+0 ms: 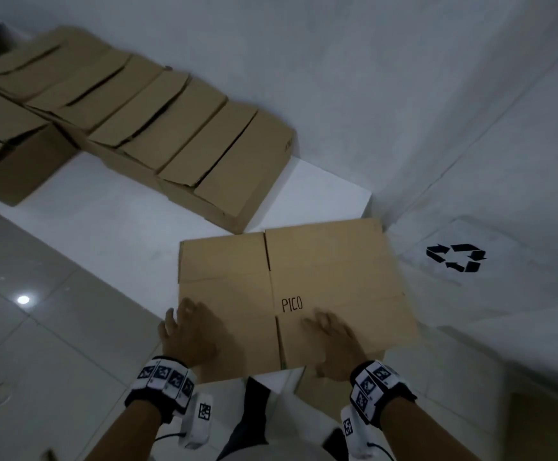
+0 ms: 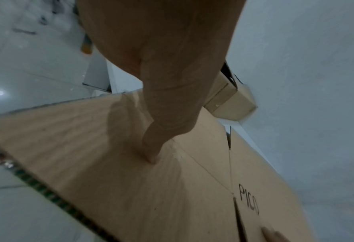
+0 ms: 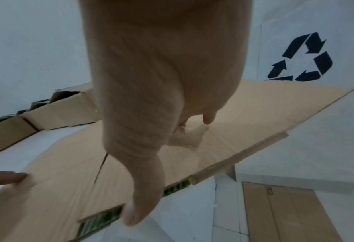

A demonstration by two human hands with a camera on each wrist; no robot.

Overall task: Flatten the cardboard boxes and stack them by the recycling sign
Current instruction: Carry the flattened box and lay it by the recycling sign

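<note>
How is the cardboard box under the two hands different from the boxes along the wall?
The box under the hands is pressed flat into a sheet; the boxes along the wall still stand up with volume. The flat box lies close to the recycling sign; the standing boxes are farther to the left of it. The flat box shows the word PICO; I cannot read such a word on the others. Both are plain brown cardboard.

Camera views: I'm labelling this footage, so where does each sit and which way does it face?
Head: above, facing down at the flattened box, both hands and forearms, recycling sign.
Left wrist: along the left hand, whose fingers rest on the box.
Right wrist: along the right hand toward the sign.
Shared: all three show the flattened box; the wrist views each catch the other hand's fingertips.
</note>
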